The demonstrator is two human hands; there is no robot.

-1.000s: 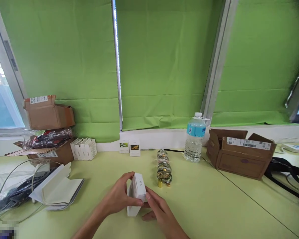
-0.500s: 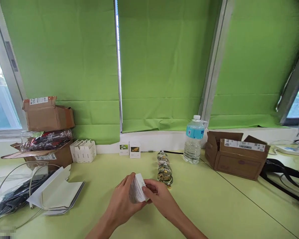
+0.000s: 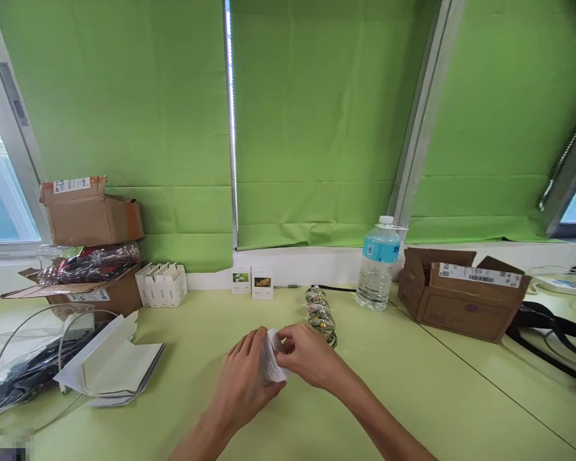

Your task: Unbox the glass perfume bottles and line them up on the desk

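Green tabletop [image 3: 413,390] gives room right of the hands [image 3: 242,381], both clasping edges of a white box [image 3: 269,363].

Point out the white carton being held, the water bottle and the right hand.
White carton [image 3: 269,363], head view: printed side.
Water bottle [image 3: 381,253], head view: blue label.
Right hand [image 3: 310,353], head view: its back.

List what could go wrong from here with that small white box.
The left hand holds the small white box; squeezing too hard might dent it. The right hand is at its edge, so a hard pull could tear it. The shiny round things beyond could get knocked.
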